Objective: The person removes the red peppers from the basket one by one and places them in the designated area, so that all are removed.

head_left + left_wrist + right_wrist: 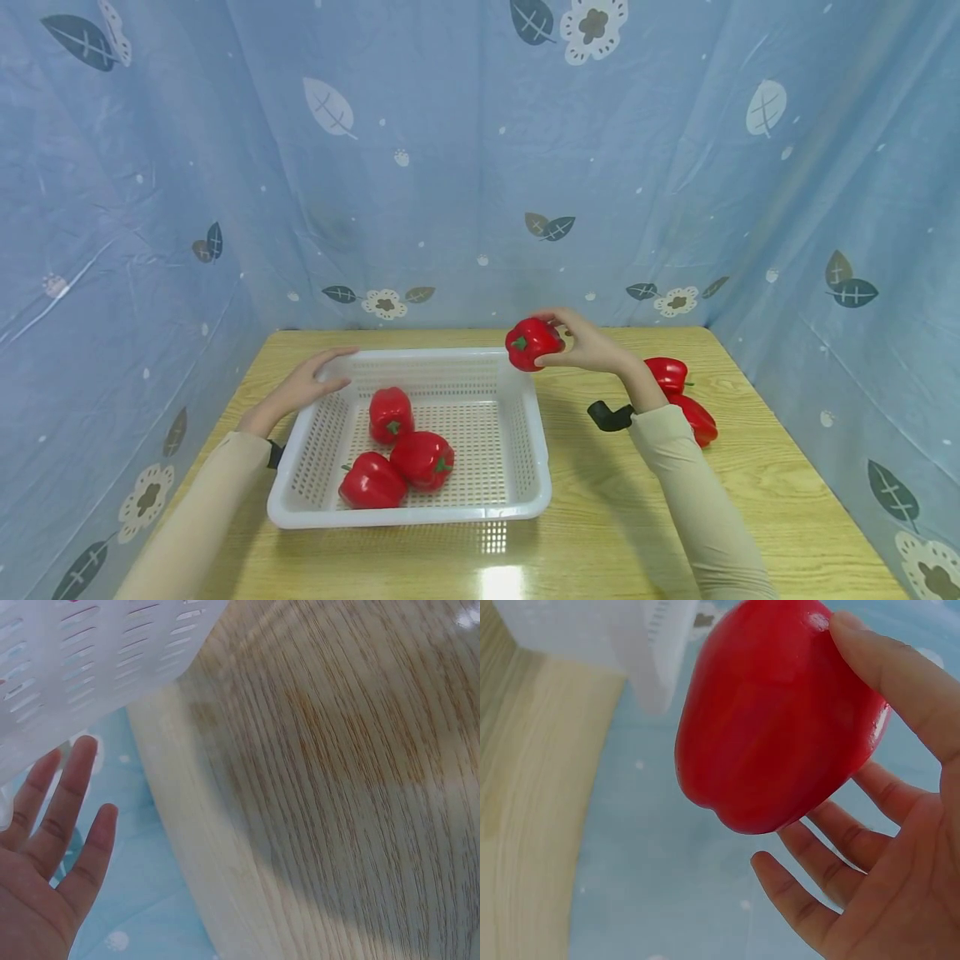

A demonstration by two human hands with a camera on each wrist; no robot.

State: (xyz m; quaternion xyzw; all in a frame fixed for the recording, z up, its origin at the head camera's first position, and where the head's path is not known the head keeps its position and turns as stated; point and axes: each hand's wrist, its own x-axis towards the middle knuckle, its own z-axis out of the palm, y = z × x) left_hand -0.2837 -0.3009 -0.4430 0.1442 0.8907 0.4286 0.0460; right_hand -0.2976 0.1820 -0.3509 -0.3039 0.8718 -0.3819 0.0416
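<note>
A glossy red bell pepper [532,343] with a green stem is held by my right hand [588,343], at the basket's far right corner. In the right wrist view the thumb and fingers grip the pepper [776,720] from one side. My left hand [303,385] is at the left rim of the white plastic basket [408,518], fingers extended; the left wrist view shows several fingers [75,776] straight beside the slotted wall. Inside the basket lie three red peppers: one farther back [391,414], one front left [372,481], one front right [422,460].
Two more red peppers [666,374] [697,419] lie on the wooden table [600,517] at the right, partly hidden behind my right forearm. A blue patterned curtain [450,183] encloses the table's back and sides. A black wrist-camera piece [611,415] juts from the right wrist.
</note>
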